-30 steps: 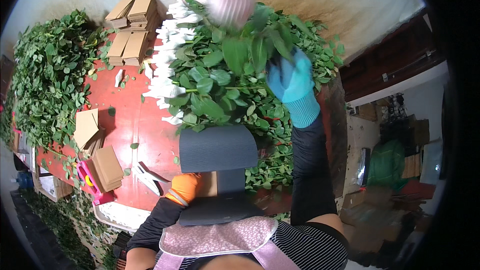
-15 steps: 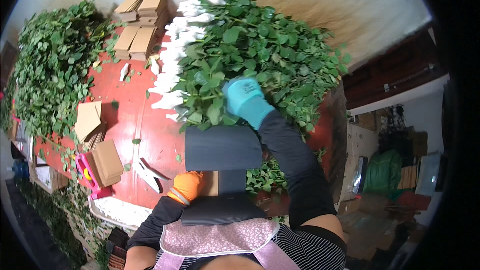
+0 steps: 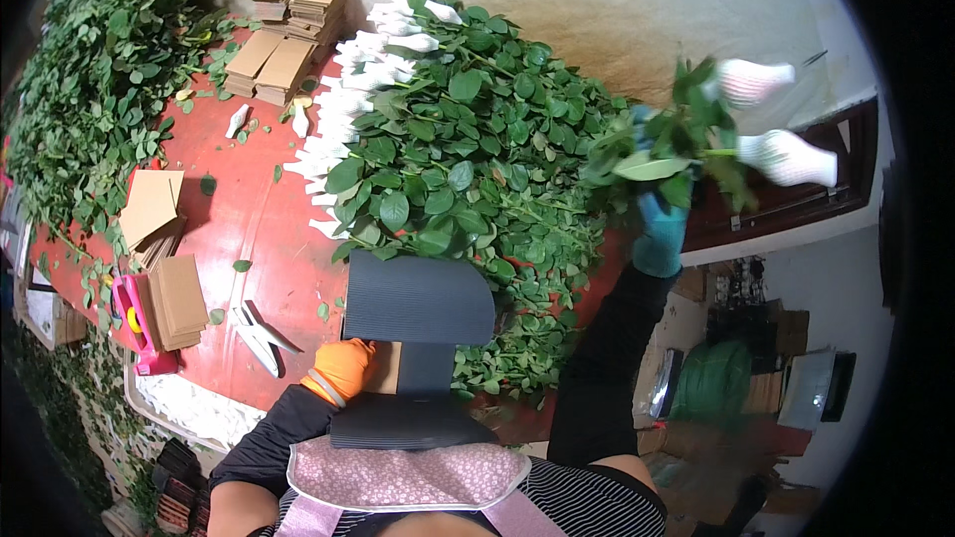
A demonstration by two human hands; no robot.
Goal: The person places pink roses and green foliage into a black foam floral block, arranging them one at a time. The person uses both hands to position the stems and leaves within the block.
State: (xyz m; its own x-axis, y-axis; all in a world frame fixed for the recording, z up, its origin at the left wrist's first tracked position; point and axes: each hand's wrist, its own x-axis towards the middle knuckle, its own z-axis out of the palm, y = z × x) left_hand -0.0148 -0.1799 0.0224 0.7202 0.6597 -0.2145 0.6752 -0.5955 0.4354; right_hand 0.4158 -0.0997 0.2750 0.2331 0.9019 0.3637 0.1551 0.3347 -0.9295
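Note:
My left hand (image 3: 341, 368), in an orange glove, is closed on a cardboard piece (image 3: 386, 366) inside a dark ribbed pad structure (image 3: 418, 300) at lower centre. My right hand (image 3: 659, 234), in a teal glove, is raised at the right, gripping rose stems (image 3: 665, 144) whose leaves hide most of its fingers; two white mesh-covered buds (image 3: 781, 156) stick out rightward from them. Beside it lies a big pile of leafy stems (image 3: 468, 139), with white sleeved heads (image 3: 323, 154) lined up along its left side.
The red table (image 3: 249, 219) carries another leafy heap (image 3: 90, 89), cardboard stacks (image 3: 284, 65), loose cardboard (image 3: 179, 303), a pink tape dispenser (image 3: 149, 348), and a white-handled hand tool (image 3: 259, 338). A wall (image 3: 597, 10) rises behind; a dark wooden panel (image 3: 836, 129) and stacked clutter (image 3: 726, 378) are at right.
My right hand, down in the leaf pile half a second ago, has lifted stems out to the right. My left hand keeps its place at the cardboard.

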